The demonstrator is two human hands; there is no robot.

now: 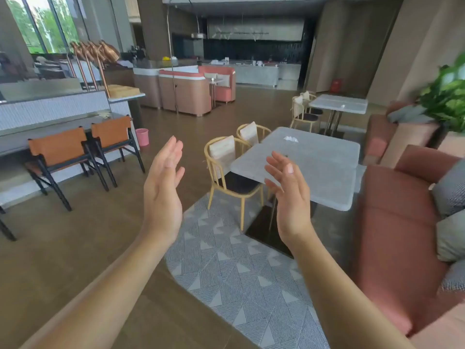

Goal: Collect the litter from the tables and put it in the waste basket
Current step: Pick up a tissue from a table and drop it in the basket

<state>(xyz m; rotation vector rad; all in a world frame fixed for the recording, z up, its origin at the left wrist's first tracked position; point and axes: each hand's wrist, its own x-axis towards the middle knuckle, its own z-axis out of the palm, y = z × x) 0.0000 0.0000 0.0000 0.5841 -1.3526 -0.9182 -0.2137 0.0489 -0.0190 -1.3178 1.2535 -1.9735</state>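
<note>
My left hand [163,187] and my right hand [289,195] are raised in front of me, palms facing each other, fingers straight, holding nothing. Beyond them stands a grey stone table [314,172] with a crumpled white tissue [290,139] lying near its far edge. A second grey table [338,104] farther back carries a small white scrap [342,106]. A pink waste basket [142,137] stands on the floor at the left, beside the counter. Both hands are well short of the litter and the basket.
Two yellow wooden chairs [231,172] stand at the near table's left side. A pink sofa [402,222] with cushions runs along the right. Two orange-backed chairs [83,149] line the counter at left. A patterned grey rug [239,273] lies under the table; wooden floor lies at left.
</note>
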